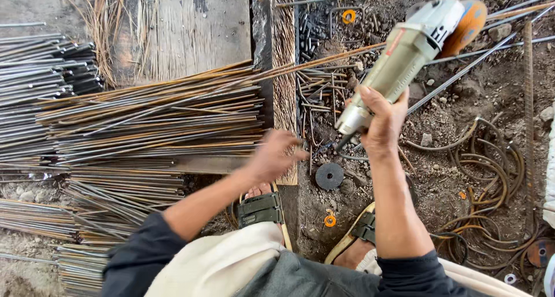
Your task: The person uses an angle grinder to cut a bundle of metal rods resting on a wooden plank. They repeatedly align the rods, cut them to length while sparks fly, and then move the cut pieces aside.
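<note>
Head view: the right hand [383, 123] is wrapped round the rear grip of a pale angle grinder [404, 54] raised at far right, likely heavy and rigid, while the left hand [272, 156], blurred and loosely curled, hovers by the stiff steel rods [156, 121].

Pale grey-green grinder [407, 51] with orange disc [464, 21]; rusty brown-grey rods [156, 121].

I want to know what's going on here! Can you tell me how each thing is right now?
Angle grinder: lifted up, gripped by the right hand.
Orange disc: mounted on the grinder.
Left hand: blurred, empty, beside the rod ends.
Metal rods: lying flat in bundles.
Dark disc: loose on the ground.
</note>
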